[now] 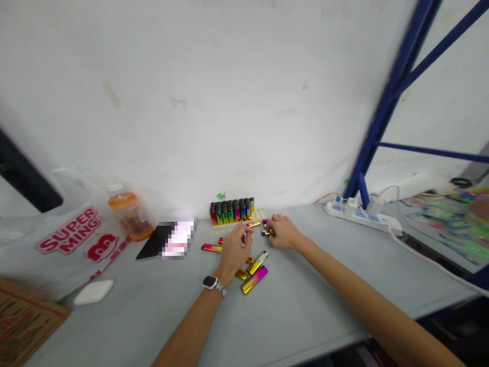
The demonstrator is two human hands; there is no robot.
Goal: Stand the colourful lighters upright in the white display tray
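My right hand (pixel 281 232) is closed around a lighter, whose metal top (pixel 264 233) pokes out to the left of my fingers. A purple lighter end (pixel 265 223) shows beside those fingertips. With fingers bunched, my left hand (pixel 235 248) hovers over loose lighters; what its fingertips grip is hidden. Just past them is a yellow-orange lighter (pixel 253 224). Around my left hand lie a red lighter (pixel 211 248), a silver-yellow lighter (pixel 259 263) and a purple-yellow lighter (pixel 254 280). Behind, a pale tray (pixel 262 214) holds rows of upright lighters (pixel 231 211) with black tops.
To the left are a dark tablet (pixel 155 240) with a blurred-out part, an orange bottle (pixel 132 216), a plastic bag (pixel 76 239), a white case (pixel 93 292) and a cardboard box (pixel 26 321). At right, a power strip (pixel 362 218) sits by a blue metal frame (pixel 376 127).
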